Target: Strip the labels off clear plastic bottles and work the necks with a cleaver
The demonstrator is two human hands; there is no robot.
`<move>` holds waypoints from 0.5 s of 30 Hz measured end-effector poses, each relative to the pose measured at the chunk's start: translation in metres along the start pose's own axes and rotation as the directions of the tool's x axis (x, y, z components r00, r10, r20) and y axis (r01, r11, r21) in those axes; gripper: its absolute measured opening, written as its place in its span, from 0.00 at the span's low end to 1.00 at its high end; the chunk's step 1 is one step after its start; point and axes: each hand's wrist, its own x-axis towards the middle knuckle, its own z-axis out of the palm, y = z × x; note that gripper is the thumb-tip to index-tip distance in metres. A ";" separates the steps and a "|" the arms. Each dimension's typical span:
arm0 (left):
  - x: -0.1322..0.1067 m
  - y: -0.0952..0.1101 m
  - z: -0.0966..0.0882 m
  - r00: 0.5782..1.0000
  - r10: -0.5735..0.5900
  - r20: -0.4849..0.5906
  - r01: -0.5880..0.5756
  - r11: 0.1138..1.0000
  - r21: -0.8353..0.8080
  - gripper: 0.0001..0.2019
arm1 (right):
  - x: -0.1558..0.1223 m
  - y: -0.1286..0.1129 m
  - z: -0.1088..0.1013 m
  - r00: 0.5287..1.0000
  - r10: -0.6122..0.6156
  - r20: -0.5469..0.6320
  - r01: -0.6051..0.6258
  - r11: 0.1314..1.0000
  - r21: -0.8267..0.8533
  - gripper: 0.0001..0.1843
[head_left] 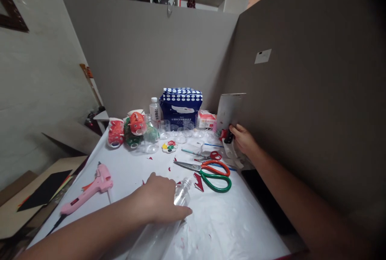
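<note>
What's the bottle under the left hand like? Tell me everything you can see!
The bottle is clear and shiny, and looks like plastic. Its narrow neck has no cap that I can see, and no label shows on the parts in view. It lies on its side on the white sheet, neck pointing away from the person. The left hand lies across it, hiding some of it, and its near end runs down to the picture's bottom edge.

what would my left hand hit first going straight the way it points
Beyond the clear bottle in your left hand, probably the red scrap beside the scissors' green handle; depth is unclear.
</note>
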 end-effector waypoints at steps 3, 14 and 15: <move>-0.001 0.001 -0.001 1.000 -0.008 0.004 0.008 1.000 -0.009 0.41 | 0.000 -0.014 0.003 0.998 -0.064 -0.012 0.064 0.998 0.008 0.15; -0.005 0.006 -0.005 1.000 -0.022 0.005 0.022 1.000 -0.021 0.37 | -0.029 -0.075 0.002 0.923 -0.379 0.065 0.384 0.898 -0.215 0.14; -0.005 0.007 -0.006 1.000 -0.012 0.002 0.012 1.000 -0.022 0.36 | -0.041 -0.073 0.004 0.917 -0.379 0.126 0.399 0.877 -0.268 0.13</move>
